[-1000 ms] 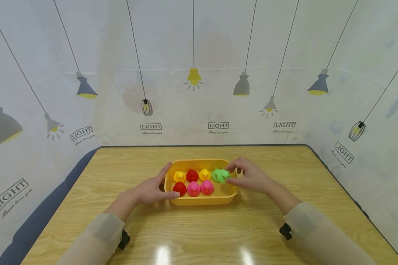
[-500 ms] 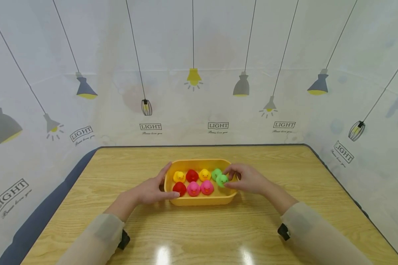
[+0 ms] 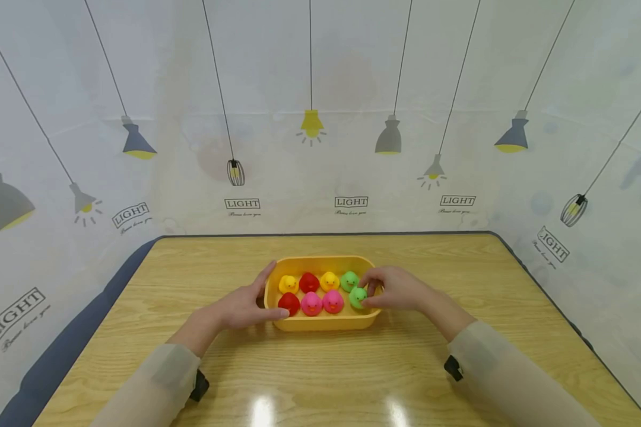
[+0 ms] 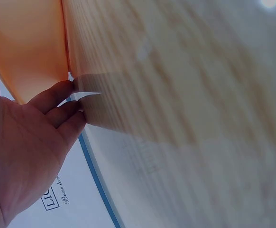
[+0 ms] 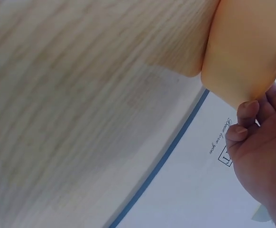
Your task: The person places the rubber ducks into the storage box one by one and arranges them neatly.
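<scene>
A yellow plastic tray (image 3: 320, 324) sits lengthwise across the wooden table in the head view. My left hand (image 3: 241, 306) holds its left end, thumb over the front rim and fingers along the outer wall. At the right end, my right hand (image 3: 403, 289) pinches a green rubber duck (image 3: 357, 298) low inside the tray, in the front row. Behind it stands another green duck (image 3: 349, 281). Leftward along the front row are two pink ducks (image 3: 333, 302) and a red duck (image 3: 289, 304). The back row also holds two yellow ducks (image 3: 329, 281) and a red one (image 3: 309, 283).
The wooden table (image 3: 320, 373) reaches a dark-edged far side. Behind it hangs a white cloth (image 3: 278, 136) printed with lamps, which also closes both sides. Dark wrist devices (image 3: 453, 367) show at both cuffs.
My right hand has lowered the green duck toward the front of the tray, uncovering the green duck behind it. The left hand and the tray have stayed put.
</scene>
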A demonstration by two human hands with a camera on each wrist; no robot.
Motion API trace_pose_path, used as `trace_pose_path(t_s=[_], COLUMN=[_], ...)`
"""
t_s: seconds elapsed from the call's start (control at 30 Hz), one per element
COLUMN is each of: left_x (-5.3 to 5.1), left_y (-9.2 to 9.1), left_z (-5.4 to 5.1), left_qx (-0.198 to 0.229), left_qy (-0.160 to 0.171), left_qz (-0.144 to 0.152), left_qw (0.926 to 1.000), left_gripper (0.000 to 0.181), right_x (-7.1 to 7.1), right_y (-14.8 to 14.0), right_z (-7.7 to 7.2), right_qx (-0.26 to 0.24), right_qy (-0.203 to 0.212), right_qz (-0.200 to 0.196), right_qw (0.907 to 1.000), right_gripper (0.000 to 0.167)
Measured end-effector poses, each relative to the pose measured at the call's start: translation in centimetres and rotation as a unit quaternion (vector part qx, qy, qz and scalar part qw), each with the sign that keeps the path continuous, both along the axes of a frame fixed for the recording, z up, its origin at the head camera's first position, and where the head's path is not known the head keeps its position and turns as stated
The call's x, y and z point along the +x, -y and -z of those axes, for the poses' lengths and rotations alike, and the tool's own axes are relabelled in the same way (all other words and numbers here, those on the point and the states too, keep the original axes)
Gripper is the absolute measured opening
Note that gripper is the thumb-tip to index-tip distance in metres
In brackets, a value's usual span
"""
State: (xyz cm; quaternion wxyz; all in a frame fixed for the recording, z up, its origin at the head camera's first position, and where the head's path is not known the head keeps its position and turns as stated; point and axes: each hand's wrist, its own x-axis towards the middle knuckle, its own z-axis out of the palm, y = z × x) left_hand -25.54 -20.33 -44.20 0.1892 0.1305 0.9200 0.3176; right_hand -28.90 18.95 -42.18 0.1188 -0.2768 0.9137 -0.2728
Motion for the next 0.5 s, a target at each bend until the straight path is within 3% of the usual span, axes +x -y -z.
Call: trace_pose_path(t_s=[0.27,0.5], left_x=[0.1,0.0], left_y=[0.0,-0.1], left_z=[-0.1,-0.2], left_qx=[-0.002,0.002], left_qy=[0.000,0.002], left_qz=[0.001,-0.001], left_qw=[1.0000,1.0000], left_gripper=[0.128,0.127], right_x=[0.0,0.0], right_y=[1.0,1.3], right_z=[-0.6,-0.6], right_qx=[0.048,0.040], right_qy=[0.018,0.034], right_qz=[-0.002,0.004], right_qw=[0.9987,0.9986], right_gripper=[0.024,0.029])
